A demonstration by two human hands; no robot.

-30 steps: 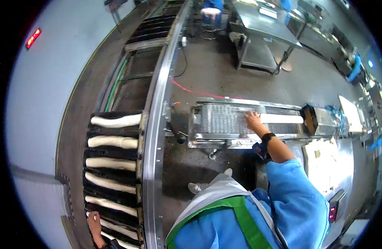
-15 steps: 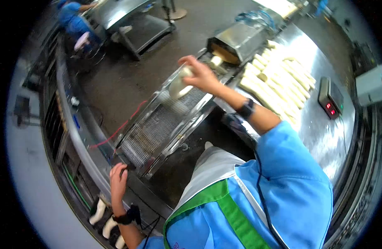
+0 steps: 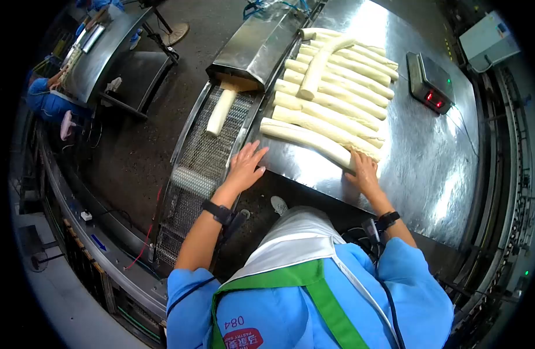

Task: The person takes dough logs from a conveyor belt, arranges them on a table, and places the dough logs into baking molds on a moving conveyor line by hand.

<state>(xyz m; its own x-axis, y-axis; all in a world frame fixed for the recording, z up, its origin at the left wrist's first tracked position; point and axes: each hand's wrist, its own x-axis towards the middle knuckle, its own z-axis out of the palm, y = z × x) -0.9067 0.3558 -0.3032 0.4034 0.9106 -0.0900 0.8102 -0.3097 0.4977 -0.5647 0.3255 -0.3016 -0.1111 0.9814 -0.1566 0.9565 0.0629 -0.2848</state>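
At the near edge of the counter (image 3: 436, 174), your right hand (image 3: 365, 172) touches the end of the nearest dough roll (image 3: 305, 138), though I cannot tell whether it grips. Your left hand (image 3: 244, 166) has fingers spread beside the counter's corner. Beyond lie more rolls (image 3: 337, 87), then a scale (image 3: 429, 84) with red digits too small to read. Your blue shirt (image 3: 279, 305) seems to show "084" above a red badge (image 3: 243, 338) reading "PASTRY".
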